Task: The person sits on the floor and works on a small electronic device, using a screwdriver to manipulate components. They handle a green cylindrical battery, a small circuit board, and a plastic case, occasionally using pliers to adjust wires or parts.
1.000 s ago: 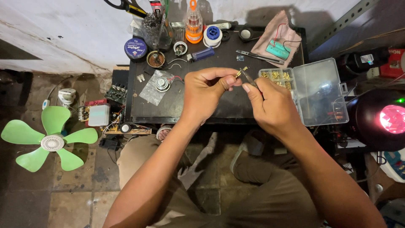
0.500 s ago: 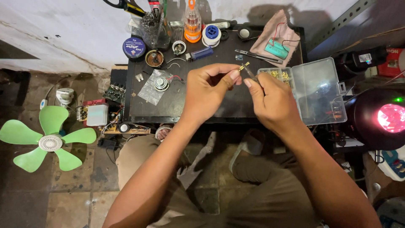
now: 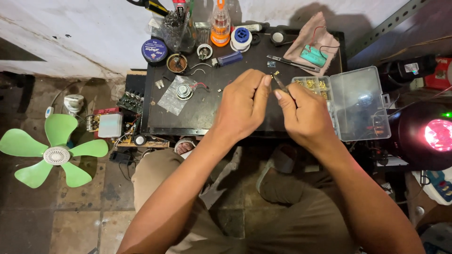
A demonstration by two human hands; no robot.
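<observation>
- Where both hands meet above the dark counter, a thin metal tool pinched at a slant in the right hand, fingers clenched round its lower end, tip pointing up and away
- Left hand just beside it, thumb and fingertips pressed together close to the tool's tip; whatever sits between them too small to tell
- Just right of the hands, a clear plastic parts box lying open, lid folded out to the right, small brass-coloured pieces in its left compartments
- Behind the hands, a pink cloth carrying a green battery pack with red and black wires
- Left of the hands on the counter, a small round speaker resting on a clear plastic bag
- Along the far edge: a blue lighter, a spool of solder, an orange bottle, a round blue tin, a cup of tools
- On the floor at left, a green fan blade, with a circuit board near the counter's edge
- Far right, a lamp with a pink glow
</observation>
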